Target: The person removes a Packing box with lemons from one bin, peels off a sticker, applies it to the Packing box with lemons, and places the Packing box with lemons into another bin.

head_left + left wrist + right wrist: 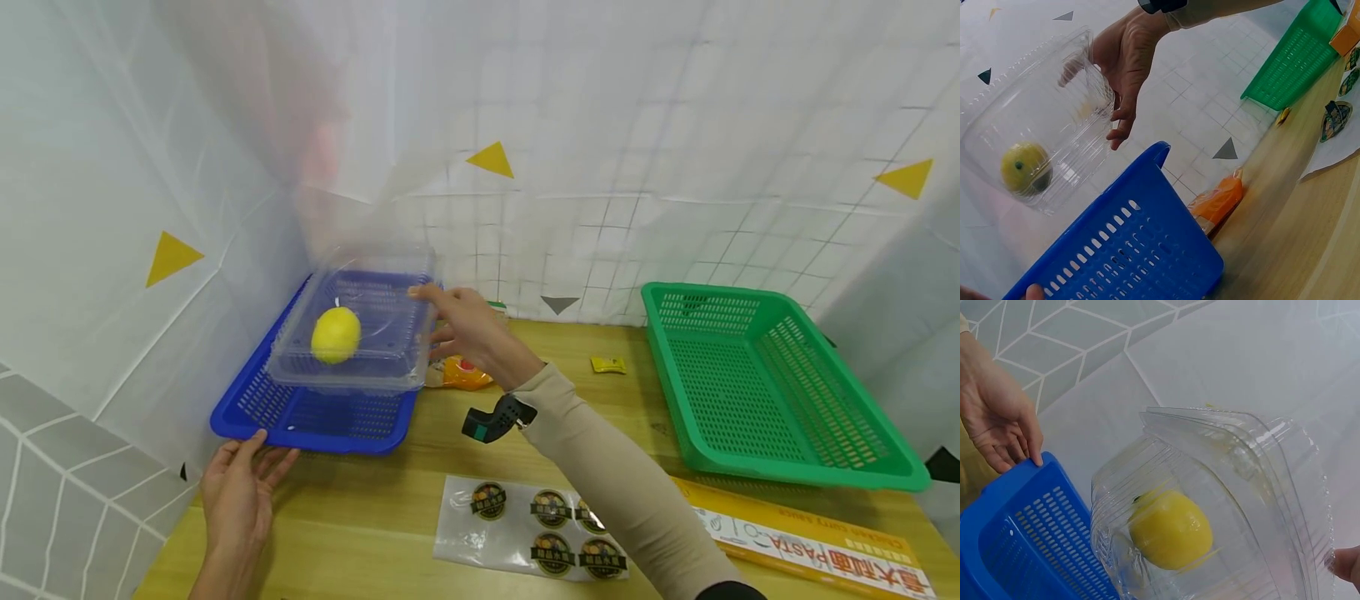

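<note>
Above the blue basket (pixel 337 440), the right grip (pixel 471 329) pinches a likely flimsy container (pixel 390 342); hold its edge. The left grip (pixel 238 492) pinches the blue basket.

The right hand (pixel 1125 69) grips one side of a clear box (pixel 1054 94), a dark band (pixel 1161 4) on its wrist. A yellow fruit (pixel 1025 167) lies inside, away from the grip. Below the grip sits a blue basket (pixel 1124 185), a left-hand fingertip (pixel 1035 292) on its rim. Beside the basket lies an orange packet (pixel 1221 199); well apart from the grip, beyond the wrist, are a green basket (pixel 1294 59) and a sticker sheet (pixel 1334 147).
</note>
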`<state>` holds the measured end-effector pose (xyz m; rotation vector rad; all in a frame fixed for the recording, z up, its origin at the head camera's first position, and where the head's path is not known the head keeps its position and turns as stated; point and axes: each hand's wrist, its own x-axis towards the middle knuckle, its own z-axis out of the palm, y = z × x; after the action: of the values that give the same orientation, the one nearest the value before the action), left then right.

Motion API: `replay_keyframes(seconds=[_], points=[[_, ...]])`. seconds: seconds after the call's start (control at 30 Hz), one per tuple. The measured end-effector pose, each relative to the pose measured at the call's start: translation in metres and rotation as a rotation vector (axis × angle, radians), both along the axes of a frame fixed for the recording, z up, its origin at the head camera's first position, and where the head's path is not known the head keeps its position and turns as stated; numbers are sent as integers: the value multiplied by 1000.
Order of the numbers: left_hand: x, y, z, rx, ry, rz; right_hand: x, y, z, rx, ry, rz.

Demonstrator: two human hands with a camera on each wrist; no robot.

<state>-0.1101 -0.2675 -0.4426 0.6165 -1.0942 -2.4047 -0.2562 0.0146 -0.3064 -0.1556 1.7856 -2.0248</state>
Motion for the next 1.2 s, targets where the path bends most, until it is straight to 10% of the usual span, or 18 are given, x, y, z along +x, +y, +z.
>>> replay_keyframes(seconds=[1.2], points=[[0, 0, -3, -5, 19, -14, 20, 60, -28, -50, 33, -25]])
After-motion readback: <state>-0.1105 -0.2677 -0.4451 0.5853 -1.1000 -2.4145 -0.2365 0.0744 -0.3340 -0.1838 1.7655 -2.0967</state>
